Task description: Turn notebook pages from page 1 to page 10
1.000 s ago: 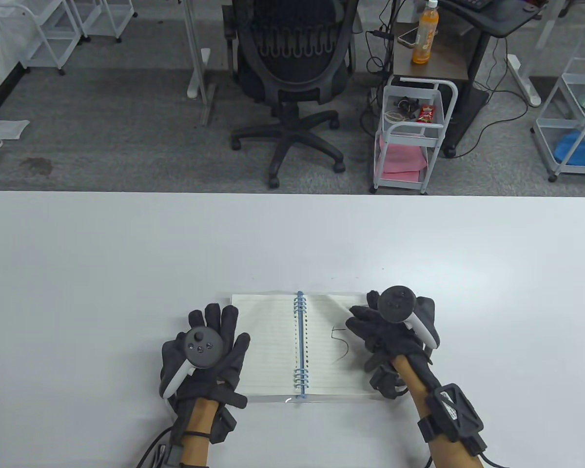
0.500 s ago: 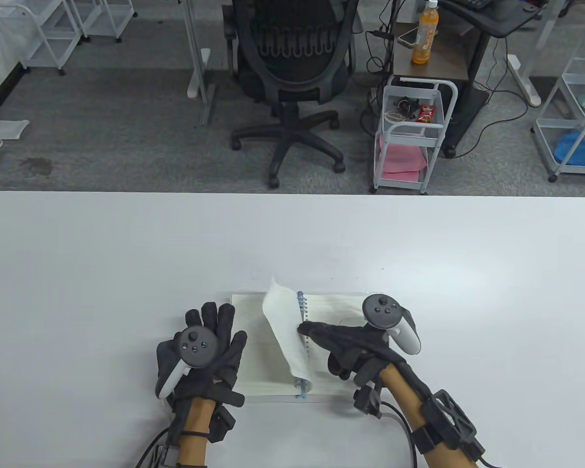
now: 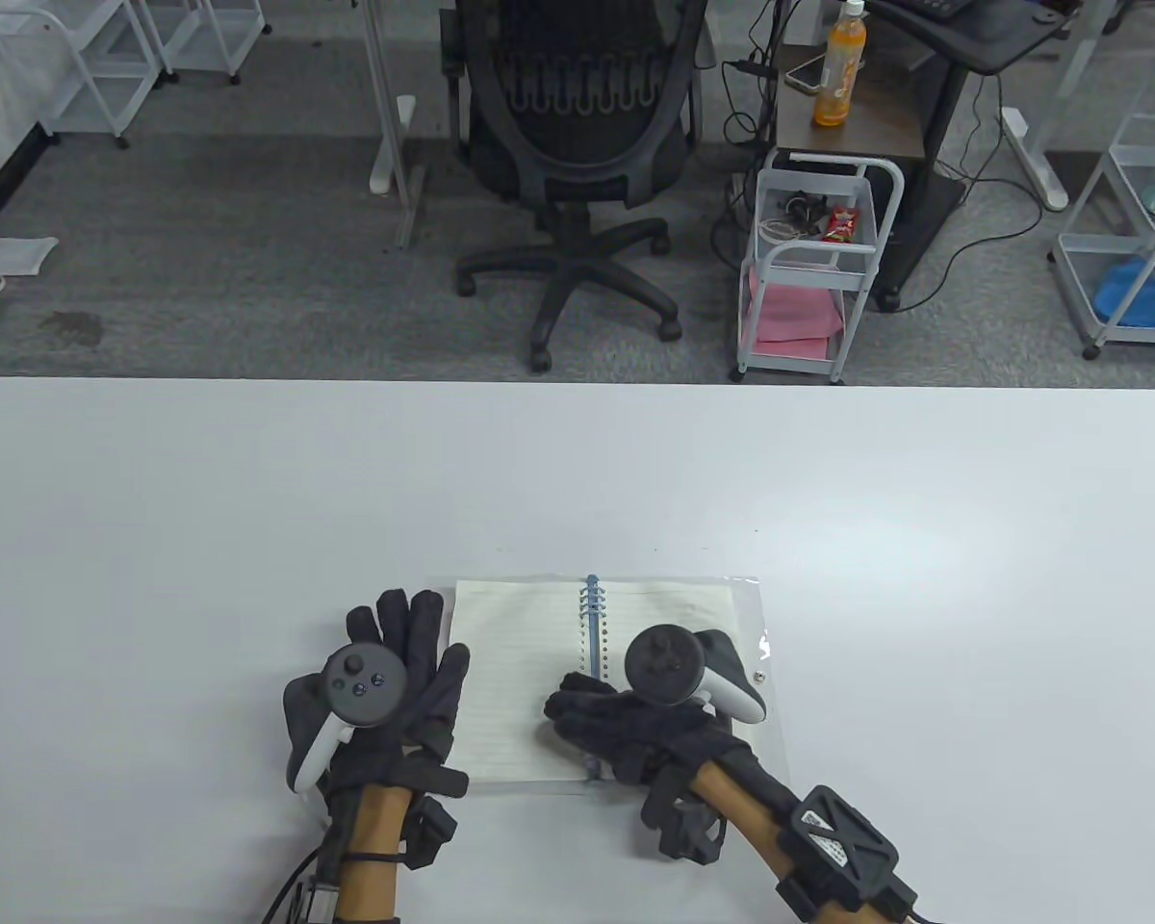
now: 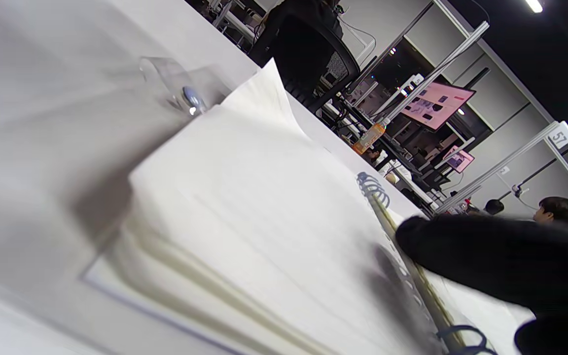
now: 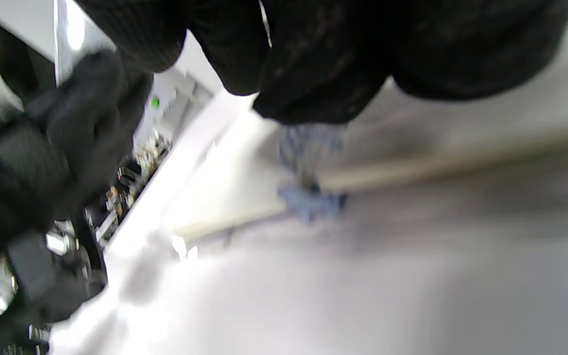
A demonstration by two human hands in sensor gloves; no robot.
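The spiral notebook (image 3: 515, 654) lies open near the table's front edge, lined pages on both sides of its blue coil (image 3: 592, 616). My left hand (image 3: 385, 683) lies flat on the table, fingers spread, fingertips at the left page's outer edge. My right hand (image 3: 616, 727) reaches across the coil and its fingers (image 3: 573, 707) press on the lower left page; it holds nothing. The left wrist view shows the page stack (image 4: 244, 207) and my right hand's fingers (image 4: 486, 256) on the coil. The right wrist view is blurred, with the coil (image 5: 308, 197) below my fingers (image 5: 313, 64).
The notebook's clear plastic cover (image 3: 758, 626) sticks out beyond the right page. The white table (image 3: 577, 462) stretches far and to both sides. An office chair (image 3: 577, 144) and a small white cart (image 3: 813, 269) stand beyond the far edge.
My right hand lifted the right page with the number on it, carried it left over the coil and laid it flat. It now presses on the left side. My left hand slid slightly towards me.
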